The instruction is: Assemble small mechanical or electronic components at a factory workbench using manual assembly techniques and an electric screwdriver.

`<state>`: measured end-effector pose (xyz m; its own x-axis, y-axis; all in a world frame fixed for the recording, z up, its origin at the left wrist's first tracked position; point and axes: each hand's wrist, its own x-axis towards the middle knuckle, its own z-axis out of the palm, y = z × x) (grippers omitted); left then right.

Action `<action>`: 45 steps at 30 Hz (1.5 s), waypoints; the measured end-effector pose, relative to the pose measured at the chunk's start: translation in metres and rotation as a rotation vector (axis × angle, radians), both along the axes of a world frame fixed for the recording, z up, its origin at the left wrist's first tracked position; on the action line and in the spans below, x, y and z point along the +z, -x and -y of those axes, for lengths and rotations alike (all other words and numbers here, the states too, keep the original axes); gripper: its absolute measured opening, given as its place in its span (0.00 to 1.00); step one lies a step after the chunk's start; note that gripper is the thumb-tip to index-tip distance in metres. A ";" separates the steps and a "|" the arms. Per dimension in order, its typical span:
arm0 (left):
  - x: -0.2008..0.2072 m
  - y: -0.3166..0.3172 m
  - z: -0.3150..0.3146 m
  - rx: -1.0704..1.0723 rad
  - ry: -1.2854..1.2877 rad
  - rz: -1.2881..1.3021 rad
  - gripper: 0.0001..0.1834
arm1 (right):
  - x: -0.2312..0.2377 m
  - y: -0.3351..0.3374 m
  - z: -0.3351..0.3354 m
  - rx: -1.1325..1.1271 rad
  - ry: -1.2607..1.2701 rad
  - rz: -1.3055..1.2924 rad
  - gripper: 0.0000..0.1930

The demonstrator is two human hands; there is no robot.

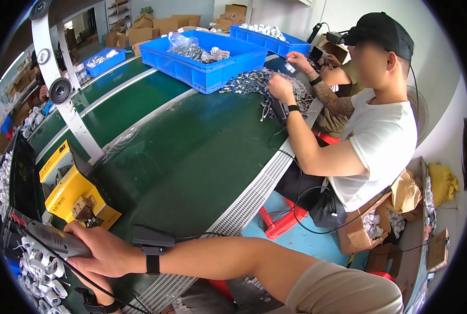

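My right hand (108,251) reaches in from the lower right, with a black strap and a dark box on its wrist. Its fingers and thumb are wrapped round the end of a grey rounded device (58,238) that has a black cable along it. Below it, my left hand (87,267) is mostly hidden by the right hand and the device; its fingers cannot be made out. A pile of white plastic parts (42,277) lies beside the device at the lower left. Just beyond stands a yellow machine (81,196) with a metal fixture on its front.
A green work surface (191,157) has a perforated metal edge (259,191). At the far side are a blue crate (207,73) and a heap of small metal-ended parts (244,83). A co-worker (380,125) sits at the right handling parts. A white post (76,125) rises at left.
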<state>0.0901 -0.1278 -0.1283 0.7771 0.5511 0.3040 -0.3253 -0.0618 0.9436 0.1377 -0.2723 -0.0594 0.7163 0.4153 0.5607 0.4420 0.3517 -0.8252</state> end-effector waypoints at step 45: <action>-0.037 -0.015 -0.029 -0.249 -0.065 -0.074 0.28 | 0.000 -0.009 0.013 -0.004 0.107 0.010 0.17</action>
